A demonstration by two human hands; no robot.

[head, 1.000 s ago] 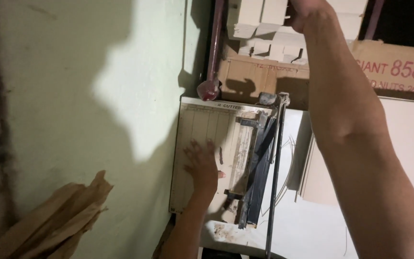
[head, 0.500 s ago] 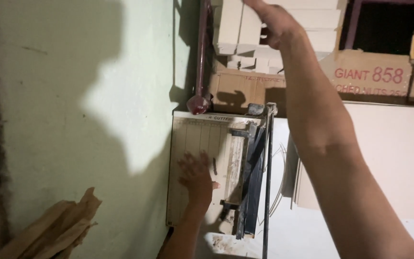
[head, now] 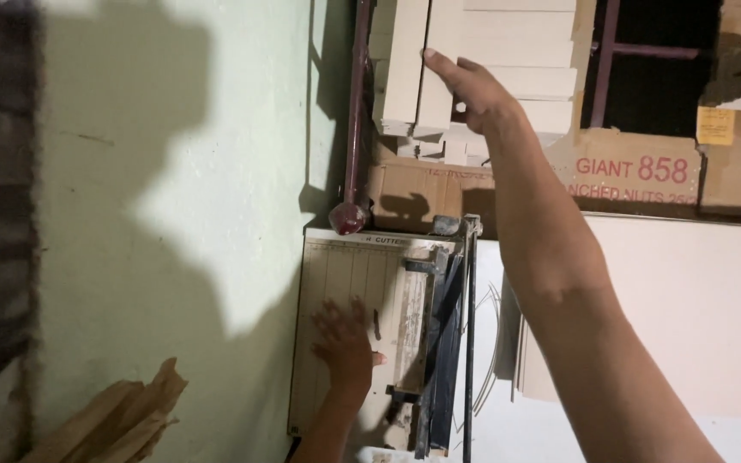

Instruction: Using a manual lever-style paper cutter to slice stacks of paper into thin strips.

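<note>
Up at the stacked cream card strips (head: 490, 51), the right hand (head: 469, 86) is reaching while the left hand (head: 345, 339) rests on the paper cutter (head: 336, 283).

Fingers of the right hand are spread and laid against the edge of an upright bundle of strips in the stack; whether they have closed on it I cannot tell. The left hand lies flat with fingers apart on the cutter's gridded board, holding nothing, and it is blurred. No sheet shows under the cutter's blade arm (head: 448, 343), so cutting looks not yet begun here. Beside the cutter lie large cream sheets (head: 688, 317); brown cardboard boxes (head: 628, 167) sit below the stack. A pale green wall (head: 173, 214) fills the left, with torn brown paper (head: 113, 420) in the corner.
</note>
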